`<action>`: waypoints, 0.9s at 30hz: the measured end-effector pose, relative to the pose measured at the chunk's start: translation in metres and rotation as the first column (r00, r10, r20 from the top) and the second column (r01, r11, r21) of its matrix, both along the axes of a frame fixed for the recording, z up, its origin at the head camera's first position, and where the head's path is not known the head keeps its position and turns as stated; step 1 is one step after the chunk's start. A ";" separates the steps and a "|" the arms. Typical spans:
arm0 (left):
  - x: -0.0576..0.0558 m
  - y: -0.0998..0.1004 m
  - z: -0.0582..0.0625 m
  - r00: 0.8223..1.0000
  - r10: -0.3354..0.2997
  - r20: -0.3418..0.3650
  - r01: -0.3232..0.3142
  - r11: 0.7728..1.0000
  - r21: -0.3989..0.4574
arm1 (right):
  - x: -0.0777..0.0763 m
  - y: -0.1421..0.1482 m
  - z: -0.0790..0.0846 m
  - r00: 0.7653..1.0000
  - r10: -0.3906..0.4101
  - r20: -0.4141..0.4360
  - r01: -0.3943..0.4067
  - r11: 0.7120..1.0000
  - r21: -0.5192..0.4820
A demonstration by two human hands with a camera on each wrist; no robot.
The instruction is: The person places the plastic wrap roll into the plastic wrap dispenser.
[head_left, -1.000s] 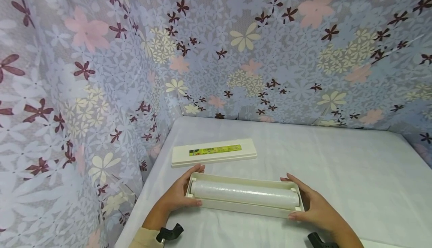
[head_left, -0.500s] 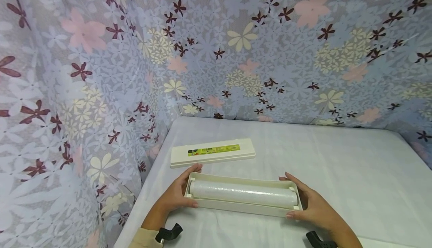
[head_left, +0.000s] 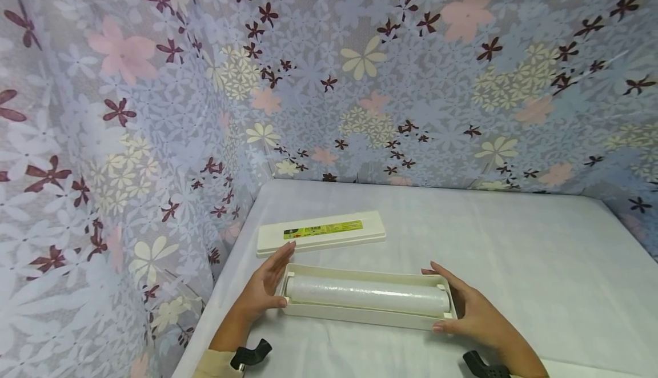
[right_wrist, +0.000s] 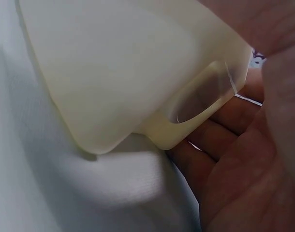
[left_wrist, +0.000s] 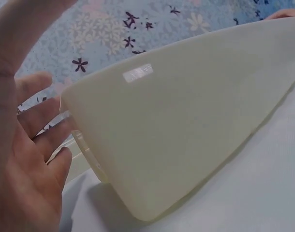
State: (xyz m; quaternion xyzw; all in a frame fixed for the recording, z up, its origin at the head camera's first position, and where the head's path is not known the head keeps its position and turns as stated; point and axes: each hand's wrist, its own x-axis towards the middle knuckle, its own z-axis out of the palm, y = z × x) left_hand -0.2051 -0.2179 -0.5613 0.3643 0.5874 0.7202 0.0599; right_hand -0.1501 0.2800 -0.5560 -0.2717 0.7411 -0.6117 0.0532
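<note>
A cream cling film box (head_left: 360,316) lies lengthwise before me in the head view, its top uncovered. Inside it a roll of cling film (head_left: 367,293) shows, wrapped and shiny. My right hand (head_left: 475,312) grips the box's right end, thumb at the front and fingers behind, which the right wrist view shows close up. At the other end my left hand (head_left: 262,289) has its fingers spread; the thumb tip is at the front left corner, whether touching I cannot tell. In the left wrist view the fingers (left_wrist: 41,116) extend beside the box's end wall.
Behind the box, to the left, lies a long cream lid (head_left: 319,244) with a green and yellow label. A white cloth (head_left: 493,241) covers the table. Flowered fabric (head_left: 308,81) hangs along the back and left sides. A black wrist mount (head_left: 252,354) sits on the left wrist.
My left hand has loosened from the box's left end; its fingers have spread and shifted a little left and away. The right hand keeps its grip. The whole view has drifted slightly.
</note>
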 end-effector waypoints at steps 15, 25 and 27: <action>-0.011 -0.016 0.009 0.988 0.151 -0.027 -0.151 0.988 -0.013 | -0.004 0.000 0.004 0.999 0.013 -0.032 -0.013 1.000 -0.004; -0.021 -0.030 0.017 0.974 0.202 -0.102 -0.212 0.973 -0.094 | -0.002 0.000 0.004 0.999 -0.004 -0.038 0.005 1.000 0.011; -0.023 -0.033 0.017 0.971 0.219 -0.092 -0.228 0.968 -0.107 | 0.000 0.000 0.002 1.000 -0.006 -0.022 0.006 1.000 0.016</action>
